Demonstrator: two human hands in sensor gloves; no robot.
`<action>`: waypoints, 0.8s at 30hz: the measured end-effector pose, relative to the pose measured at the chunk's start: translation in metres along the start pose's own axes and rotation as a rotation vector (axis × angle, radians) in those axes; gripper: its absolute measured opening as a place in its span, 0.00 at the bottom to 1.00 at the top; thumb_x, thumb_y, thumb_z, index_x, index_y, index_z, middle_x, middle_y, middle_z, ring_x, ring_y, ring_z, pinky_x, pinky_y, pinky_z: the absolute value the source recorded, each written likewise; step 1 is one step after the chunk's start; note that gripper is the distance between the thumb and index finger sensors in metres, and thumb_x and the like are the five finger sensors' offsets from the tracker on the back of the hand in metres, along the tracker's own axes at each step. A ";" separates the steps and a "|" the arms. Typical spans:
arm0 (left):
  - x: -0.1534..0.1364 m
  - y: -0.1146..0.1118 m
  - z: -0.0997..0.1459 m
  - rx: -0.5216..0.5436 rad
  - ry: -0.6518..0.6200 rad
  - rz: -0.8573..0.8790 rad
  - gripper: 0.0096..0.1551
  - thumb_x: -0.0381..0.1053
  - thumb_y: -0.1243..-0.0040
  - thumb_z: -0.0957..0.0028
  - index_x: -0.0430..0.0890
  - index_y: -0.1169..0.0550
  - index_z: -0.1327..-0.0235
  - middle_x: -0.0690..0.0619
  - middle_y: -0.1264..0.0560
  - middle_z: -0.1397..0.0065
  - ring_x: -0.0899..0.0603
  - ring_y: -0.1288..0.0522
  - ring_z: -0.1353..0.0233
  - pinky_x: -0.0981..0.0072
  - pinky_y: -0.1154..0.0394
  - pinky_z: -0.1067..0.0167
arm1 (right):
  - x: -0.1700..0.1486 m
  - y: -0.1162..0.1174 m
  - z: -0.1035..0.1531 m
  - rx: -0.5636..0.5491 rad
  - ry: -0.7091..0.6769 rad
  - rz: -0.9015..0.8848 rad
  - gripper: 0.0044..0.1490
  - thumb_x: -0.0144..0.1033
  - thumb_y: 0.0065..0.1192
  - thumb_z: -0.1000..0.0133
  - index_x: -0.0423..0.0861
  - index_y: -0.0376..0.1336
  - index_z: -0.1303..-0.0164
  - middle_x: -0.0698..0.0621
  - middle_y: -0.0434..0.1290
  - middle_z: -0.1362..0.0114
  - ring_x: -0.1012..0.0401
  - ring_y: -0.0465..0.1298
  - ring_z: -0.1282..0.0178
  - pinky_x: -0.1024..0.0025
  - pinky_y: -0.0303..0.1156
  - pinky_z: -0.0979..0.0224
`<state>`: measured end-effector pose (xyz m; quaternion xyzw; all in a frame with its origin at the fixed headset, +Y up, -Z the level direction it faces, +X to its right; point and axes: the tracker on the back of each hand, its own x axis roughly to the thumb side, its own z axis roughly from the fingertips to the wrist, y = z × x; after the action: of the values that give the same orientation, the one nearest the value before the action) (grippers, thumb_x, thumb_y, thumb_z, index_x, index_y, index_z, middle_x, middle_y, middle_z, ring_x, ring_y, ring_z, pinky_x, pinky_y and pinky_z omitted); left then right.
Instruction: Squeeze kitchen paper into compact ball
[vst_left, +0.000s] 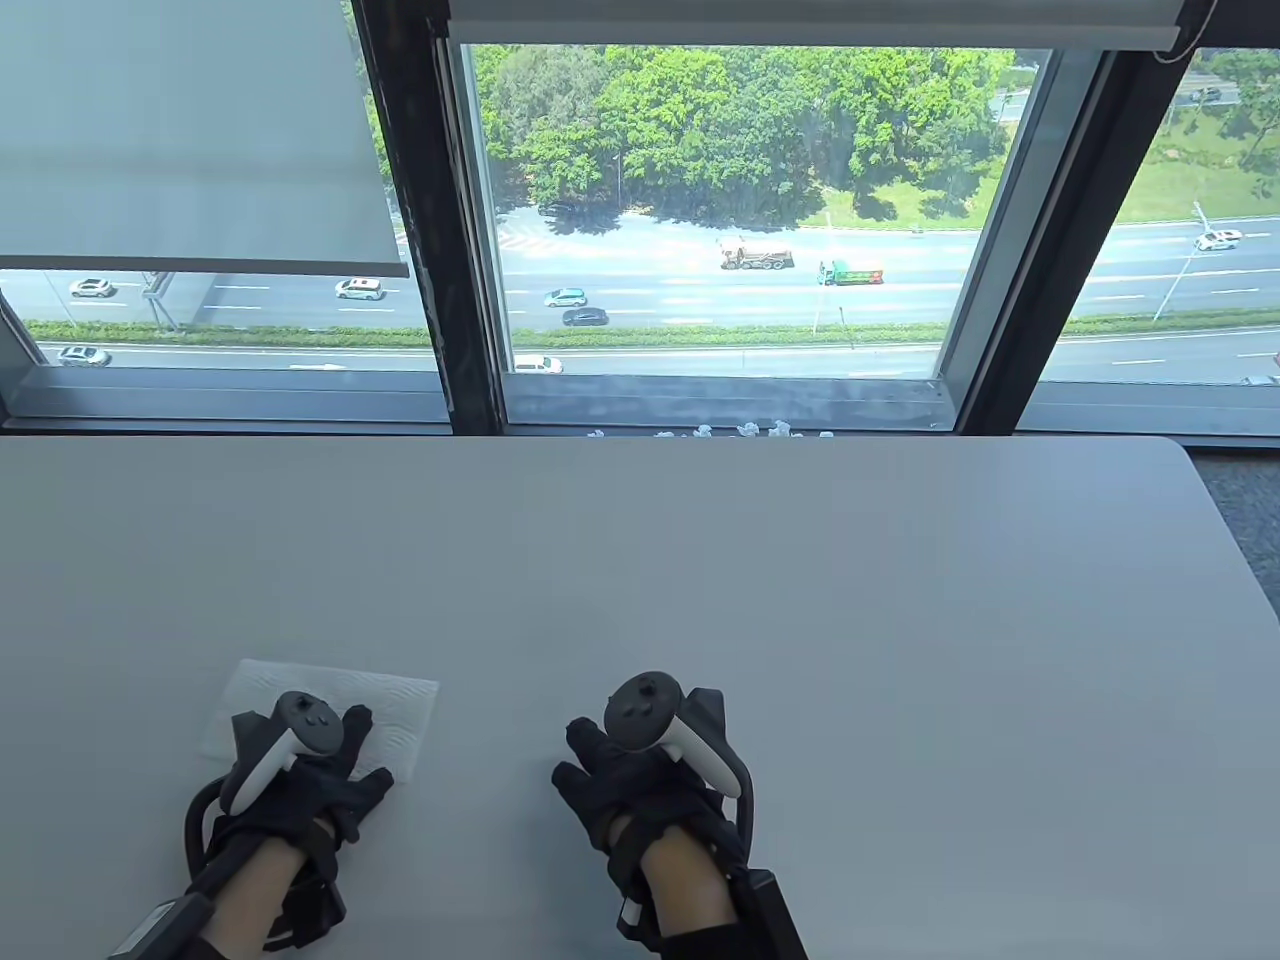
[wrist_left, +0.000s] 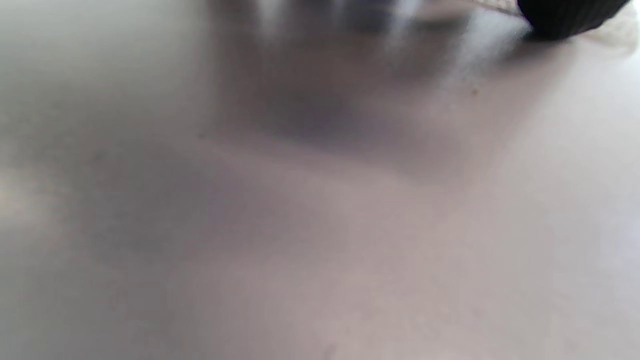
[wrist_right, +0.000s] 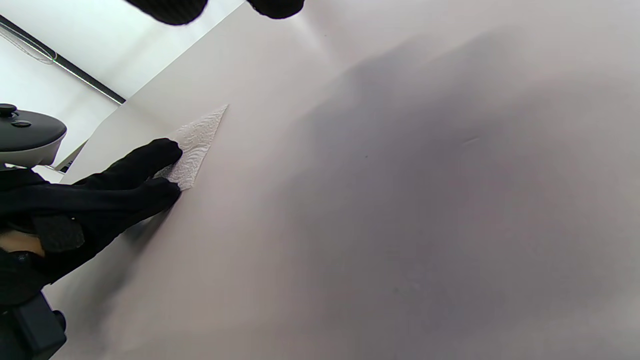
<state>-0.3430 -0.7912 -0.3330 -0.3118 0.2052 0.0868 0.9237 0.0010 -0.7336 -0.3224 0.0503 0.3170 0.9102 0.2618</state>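
Note:
A flat white sheet of kitchen paper lies on the grey table near the front left. My left hand rests on top of it with fingers spread and flat. In the right wrist view the left hand's fingers press on the paper. The left wrist view shows one fingertip and a blurred tabletop. My right hand rests on the bare table to the right of the paper, apart from it and holding nothing; its fingertips show at the top of the right wrist view.
Several small white crumpled paper balls lie just beyond the table's far edge by the window. The table's right corner is rounded. A large window with blinds stands behind the table.

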 end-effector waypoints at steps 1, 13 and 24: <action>0.002 0.002 0.002 0.039 0.011 -0.017 0.44 0.79 0.50 0.53 0.89 0.55 0.28 0.80 0.67 0.10 0.59 0.69 0.07 0.52 0.63 0.06 | 0.000 0.000 0.000 0.003 0.001 0.001 0.45 0.65 0.40 0.40 0.62 0.39 0.13 0.52 0.24 0.15 0.49 0.22 0.16 0.40 0.25 0.23; 0.013 0.012 0.011 0.122 -0.022 -0.082 0.22 0.61 0.47 0.41 0.78 0.34 0.35 0.73 0.36 0.26 0.62 0.35 0.24 0.58 0.40 0.10 | 0.000 0.004 -0.002 0.038 0.014 0.009 0.45 0.65 0.40 0.40 0.61 0.40 0.13 0.51 0.26 0.14 0.48 0.23 0.16 0.40 0.26 0.23; 0.049 0.055 0.123 0.486 -0.752 0.235 0.22 0.56 0.41 0.46 0.67 0.27 0.37 0.62 0.26 0.32 0.53 0.26 0.32 0.45 0.35 0.21 | 0.005 0.002 0.001 0.044 -0.043 -0.052 0.46 0.66 0.40 0.40 0.61 0.37 0.14 0.51 0.26 0.14 0.48 0.24 0.15 0.40 0.27 0.22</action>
<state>-0.2747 -0.6708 -0.2957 -0.0079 -0.0959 0.2475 0.9641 -0.0040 -0.7312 -0.3206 0.0674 0.3326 0.8946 0.2909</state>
